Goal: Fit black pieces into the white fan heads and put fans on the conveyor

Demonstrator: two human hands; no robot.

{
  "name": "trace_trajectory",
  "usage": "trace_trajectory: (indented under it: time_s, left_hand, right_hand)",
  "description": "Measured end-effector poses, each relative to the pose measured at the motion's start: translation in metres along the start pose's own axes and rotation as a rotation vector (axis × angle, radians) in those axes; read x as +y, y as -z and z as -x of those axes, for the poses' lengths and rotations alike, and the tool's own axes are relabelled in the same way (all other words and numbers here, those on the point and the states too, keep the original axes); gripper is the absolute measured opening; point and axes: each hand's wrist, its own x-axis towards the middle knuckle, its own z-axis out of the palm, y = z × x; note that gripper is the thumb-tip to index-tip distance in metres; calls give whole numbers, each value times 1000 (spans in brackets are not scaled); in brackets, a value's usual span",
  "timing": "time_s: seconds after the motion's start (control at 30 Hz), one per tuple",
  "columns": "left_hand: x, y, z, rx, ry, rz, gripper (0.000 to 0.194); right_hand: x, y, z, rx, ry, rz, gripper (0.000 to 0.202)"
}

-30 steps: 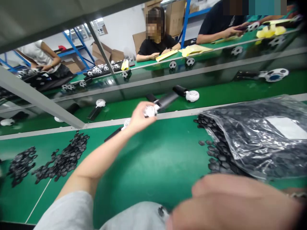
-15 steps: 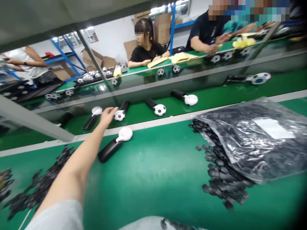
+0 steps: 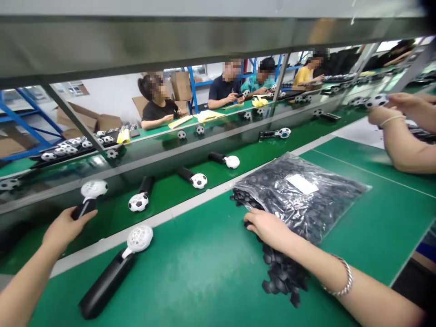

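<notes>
My left hand (image 3: 70, 225) is closed round the black handle of a unit with a white ball-shaped head (image 3: 94, 188), over the sunken green belt. Over the pile of black pieces (image 3: 284, 272), beside the clear plastic bag (image 3: 303, 195), my right hand (image 3: 264, 227) has its fingers curled down, with a black piece at the fingertips. Another black-handled unit with a white openwork head (image 3: 139, 238) lies on the green table between my hands.
Several football-headed units, one with black patches (image 3: 198, 180), lie on the belt (image 3: 177, 200). A co-worker's hands (image 3: 388, 109) hold a unit at the right. More people sit across the line. Metal posts (image 3: 73, 116) rise beyond the belt.
The view has swung right. My left hand has taken hold of a unit from the belt. My right hand has come into view at the black pieces.
</notes>
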Motion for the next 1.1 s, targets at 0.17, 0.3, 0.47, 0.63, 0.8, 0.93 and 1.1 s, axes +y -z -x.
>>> trace_trajectory:
  time_s: [0.17, 0.3, 0.47, 0.63, 0.8, 0.93, 1.1]
  left_hand:
    - [85, -15, 78, -29, -53, -33, 63]
    - [140, -65, 142, -250, -353, 5, 61]
    - [176, -117, 187, -350, -474, -46, 50]
    - [197, -127, 193, -368, -518, -196, 52]
    - [215, -135, 175, -380, -697, -39, 77]
    - [222, -148, 167, -495, -723, 89, 72]
    - [224, -154, 175, -472, -587, 80, 74]
  right_hand:
    - [5, 2, -12, -42, 20, -124, 8]
    - [1, 4, -14, -35, 111, -192, 10]
    - [-3, -3, -13, 72, 176, -471, 11]
    - [-2, -9, -12, 64, 92, -748, 16]
    - [-5, -8, -11, 235, 253, -647, 7]
    - [-6, -8, -9, 319, 283, -628, 15]
    - [-6, -13, -10, 283, 285, -659, 16]
